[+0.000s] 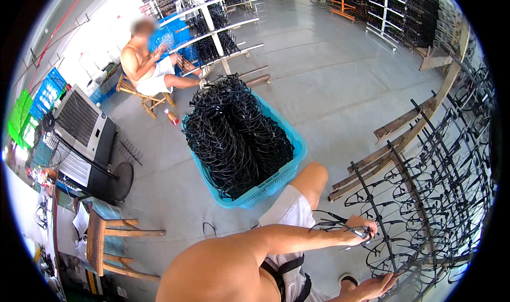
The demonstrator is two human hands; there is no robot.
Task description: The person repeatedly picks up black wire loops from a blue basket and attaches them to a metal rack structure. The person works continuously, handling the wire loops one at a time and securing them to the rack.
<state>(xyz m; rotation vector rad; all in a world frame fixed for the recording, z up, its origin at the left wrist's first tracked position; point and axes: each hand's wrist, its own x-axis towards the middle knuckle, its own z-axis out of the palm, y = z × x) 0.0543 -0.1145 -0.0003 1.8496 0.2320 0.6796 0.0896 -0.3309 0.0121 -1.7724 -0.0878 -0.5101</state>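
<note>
My left hand point(362, 228) is closed around a bundle of thin black frame pieces point(330, 220) with a shiny metal part among them, its kind too small to tell. Black strands stick out of the fist toward my knee. Lower down, my right hand point(376, 287) reaches to the near end of a rack point(409, 188), its fingers stretched out close to the black pieces there. Rows of thin, looped black frames point(425, 217) hang on that rack's dark bars. Whether the right fingertips touch one cannot be made out.
A turquoise basket point(302, 152) heaped with black looped pieces point(234, 137) stands by my knee. Beyond it another person point(143, 63) sits on a bamboo chair beside a white rack point(212, 28). A wooden stool point(98, 243), a fan point(123, 181) and an air cooler point(79, 121) are at left.
</note>
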